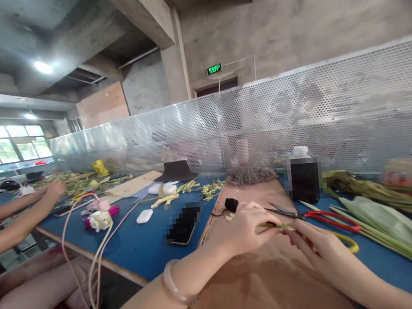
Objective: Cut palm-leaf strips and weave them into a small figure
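A small folded strip of greenish-brown dried leaf [274,226] is pinched between the fingers of my left hand [245,230], above a brown board [265,278]. The fingertips of my right hand [316,243] close on the strip's right end. Just beyond my right hand lie scissors with red handles [334,218], their blades pointing left and slightly apart. Part of a yellow handle [350,243] shows beside that hand. A small black ball of thread [231,204] rests on the board behind my left hand.
Left of the board are a phone [183,225], a white earphone case [145,216] and looping cables [96,272]. Behind stand a tangle of grey cord [252,175] and a dark bottle [303,177]. Long green leaves [393,225] lie right. Another person's forearms [25,211] reach in at left.
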`<state>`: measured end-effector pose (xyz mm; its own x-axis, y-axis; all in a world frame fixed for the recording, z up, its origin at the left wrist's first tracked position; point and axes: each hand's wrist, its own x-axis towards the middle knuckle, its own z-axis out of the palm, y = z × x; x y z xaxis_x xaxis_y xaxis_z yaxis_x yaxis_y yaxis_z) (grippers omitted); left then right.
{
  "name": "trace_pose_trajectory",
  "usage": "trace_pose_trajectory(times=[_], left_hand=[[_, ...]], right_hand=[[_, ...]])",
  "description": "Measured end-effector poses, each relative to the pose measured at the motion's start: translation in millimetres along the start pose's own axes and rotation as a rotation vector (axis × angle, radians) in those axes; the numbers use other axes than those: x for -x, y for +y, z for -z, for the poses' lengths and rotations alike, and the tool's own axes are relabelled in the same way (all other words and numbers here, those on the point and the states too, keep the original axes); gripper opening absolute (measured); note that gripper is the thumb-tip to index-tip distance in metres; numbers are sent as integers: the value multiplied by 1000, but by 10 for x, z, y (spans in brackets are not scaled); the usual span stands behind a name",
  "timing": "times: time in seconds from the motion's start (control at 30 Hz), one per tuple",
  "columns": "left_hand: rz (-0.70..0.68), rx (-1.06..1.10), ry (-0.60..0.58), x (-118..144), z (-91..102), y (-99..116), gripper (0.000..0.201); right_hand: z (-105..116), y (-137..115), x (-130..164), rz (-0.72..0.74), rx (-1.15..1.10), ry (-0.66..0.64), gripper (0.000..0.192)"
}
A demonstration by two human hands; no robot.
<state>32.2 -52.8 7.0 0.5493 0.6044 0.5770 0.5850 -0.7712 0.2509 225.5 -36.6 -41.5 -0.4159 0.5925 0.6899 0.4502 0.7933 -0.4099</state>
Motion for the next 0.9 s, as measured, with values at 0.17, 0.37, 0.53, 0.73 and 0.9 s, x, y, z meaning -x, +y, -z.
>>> trace_pose_trajectory(times=[0.17, 0.37, 0.53, 0.73, 0.9], left_hand=[[-10, 6, 9, -17, 22, 15, 15], [-3, 60, 52, -31, 0, -46, 14], [19, 91, 85, -29, -51, -132, 12], [8, 127, 103, -32, -43, -131, 10], [49, 134, 4, -24, 3, -67, 9]], right_hand=[[24, -46, -34, 22, 2, 4, 23], [64, -109, -61, 28, 41, 35, 17], [66, -109, -46, 16, 50, 81, 17], [96, -135, -49, -85, -27, 5, 24], [94, -154, -62, -162, -119, -27, 30]])
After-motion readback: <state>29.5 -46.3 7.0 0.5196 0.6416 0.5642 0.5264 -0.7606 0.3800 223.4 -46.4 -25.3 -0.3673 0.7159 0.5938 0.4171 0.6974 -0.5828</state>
